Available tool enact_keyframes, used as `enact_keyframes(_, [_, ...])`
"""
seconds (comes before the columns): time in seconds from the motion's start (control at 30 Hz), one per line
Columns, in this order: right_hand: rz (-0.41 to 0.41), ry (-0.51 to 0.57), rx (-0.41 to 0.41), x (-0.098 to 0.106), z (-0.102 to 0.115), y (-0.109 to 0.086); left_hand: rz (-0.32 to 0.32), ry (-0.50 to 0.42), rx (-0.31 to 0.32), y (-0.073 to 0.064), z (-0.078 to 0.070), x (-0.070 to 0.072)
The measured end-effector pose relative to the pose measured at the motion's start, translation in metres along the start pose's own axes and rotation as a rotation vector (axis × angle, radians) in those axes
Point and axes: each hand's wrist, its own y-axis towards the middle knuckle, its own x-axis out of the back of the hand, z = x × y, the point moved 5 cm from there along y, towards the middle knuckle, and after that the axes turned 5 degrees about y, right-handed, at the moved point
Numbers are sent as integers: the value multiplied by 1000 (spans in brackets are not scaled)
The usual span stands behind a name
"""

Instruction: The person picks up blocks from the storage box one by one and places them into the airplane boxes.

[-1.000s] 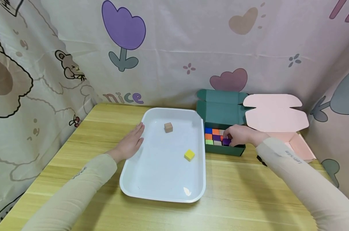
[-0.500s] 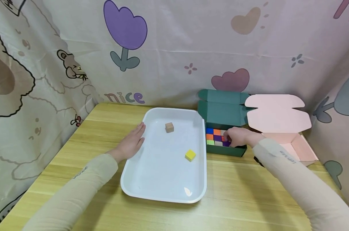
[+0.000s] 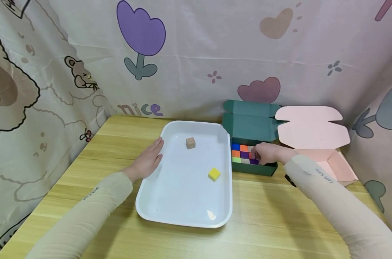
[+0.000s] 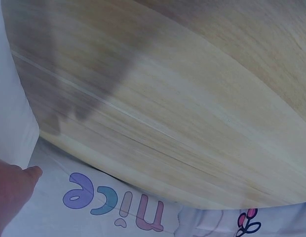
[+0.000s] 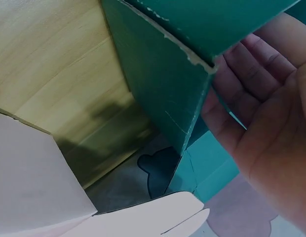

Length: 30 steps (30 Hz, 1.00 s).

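Note:
My left hand [image 3: 146, 160] lies with straight fingers along the left rim of a white tray [image 3: 183, 201]. Inside the tray are a plain wooden cube [image 3: 190, 143] and a yellow cube [image 3: 214, 174], apart from each other. To the right, my right hand [image 3: 268, 153] reaches into a green cardboard box [image 3: 252, 168] holding rows of coloured cubes. Its bent fingers are at a purple cube [image 3: 253, 162] in the front row. The right wrist view shows the palm beside the box wall, fingertips hidden, so I cannot tell whether they pinch a cube.
A pink cardboard box [image 3: 341, 167] with its lid raised stands right of the green box, under my right forearm. The green lid [image 3: 252, 124] stands up behind its box. A printed cloth [image 3: 189, 86] hangs along the back of the wooden table [image 3: 257, 216].
The purple cube has shifted slightly left and down, level with its row. My right hand moved a little left with it. The left hand and the tray stay in place.

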Motion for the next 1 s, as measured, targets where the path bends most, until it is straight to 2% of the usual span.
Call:
enact_keyframes(0.17, [-2, 28, -6, 1, 1, -2, 2, -5, 4, -1, 0, 0])
enact_keyframes(0.4, [-50, -4, 16, 0, 3, -2, -7, 4, 1, -2, 0, 0])
enact_keyframes(0.5, [-74, 3, -9, 2, 2, -3, -9, 2, 1, -3, 1, 0])
enact_keyframes(0.6, [-141, 8, -11, 8, 5, -7, -17, 3, -4, -3, 1, 0])
enact_keyframes(0.8, [-345, -56, 41, 24, 27, -14, -11, 7, 4, -2, 3, 0])
enact_keyframes(1.0, [-403, -114, 131, 29, 57, -7, 1, 5, 5, 1, 1, -1])
